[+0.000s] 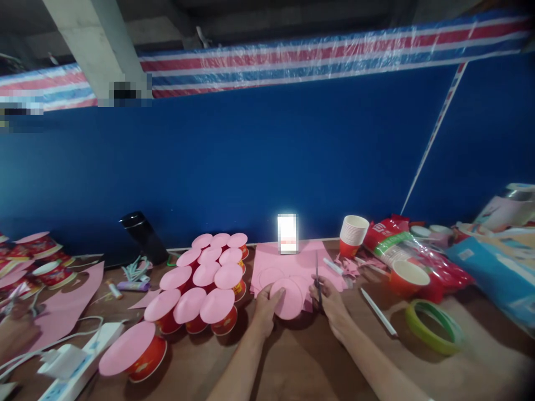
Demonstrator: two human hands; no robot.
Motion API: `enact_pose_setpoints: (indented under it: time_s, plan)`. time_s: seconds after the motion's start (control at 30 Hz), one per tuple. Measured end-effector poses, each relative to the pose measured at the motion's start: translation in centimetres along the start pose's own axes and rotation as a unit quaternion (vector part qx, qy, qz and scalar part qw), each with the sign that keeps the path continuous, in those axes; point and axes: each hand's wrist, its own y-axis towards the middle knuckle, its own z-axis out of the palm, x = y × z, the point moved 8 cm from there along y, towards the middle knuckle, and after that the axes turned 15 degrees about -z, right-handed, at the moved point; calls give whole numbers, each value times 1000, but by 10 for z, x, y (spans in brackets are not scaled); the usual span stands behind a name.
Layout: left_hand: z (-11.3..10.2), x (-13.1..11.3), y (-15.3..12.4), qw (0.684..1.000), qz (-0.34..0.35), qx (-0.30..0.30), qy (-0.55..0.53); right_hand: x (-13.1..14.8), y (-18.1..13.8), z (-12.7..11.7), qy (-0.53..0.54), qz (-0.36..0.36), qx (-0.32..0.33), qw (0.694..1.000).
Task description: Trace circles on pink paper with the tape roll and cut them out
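My left hand point(266, 307) pinches the left edge of a pink paper circle point(288, 299), thumb on top. In my right hand point(329, 299) is a pair of scissors point(317, 278), its blades pointing up and away from me, just right of the circle. Both hands are over the front of a stack of pink paper sheets point(288, 257), where round pencil outlines show. To the left stand several red paper cups point(225, 323), each topped with a pink paper disc point(217, 306).
A lit phone point(288, 234) stands behind the sheets. At right are stacked cups point(353, 231), a white pen point(378, 312), a green tape roll point(434, 327) and a red plastic bag point(438, 267). At left are a black bottle point(144, 236), a power strip point(83, 362) and another person's hand point(16, 326).
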Motion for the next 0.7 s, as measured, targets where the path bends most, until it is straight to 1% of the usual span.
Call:
enact_pose_setpoints:
  time_s: [0.13, 0.2, 0.3, 0.43, 0.53, 0.7]
  plan:
    - [2, -1, -1, 1000, 13, 9, 8, 4, -1, 5, -2, -7, 5, 1000]
    - [3, -1, -1, 1000, 17, 2, 22, 6, -2, 6, -4, -9, 13, 1000]
    - [5, -2, -3, 999, 31, -6, 42, 10, -4, 5, -20, -10, 23, 999]
    - [8, -4, -5, 998, 42, 6, 48, 12, -6, 3, -27, -10, 27, 999]
    - [6, -3, -4, 997, 36, -2, 62, 7, -5, 4, -18, -12, 38, 999]
    - [8, -4, -4, 993, 43, -1, 106, -8, -4, 7, -16, -6, 72, 997]
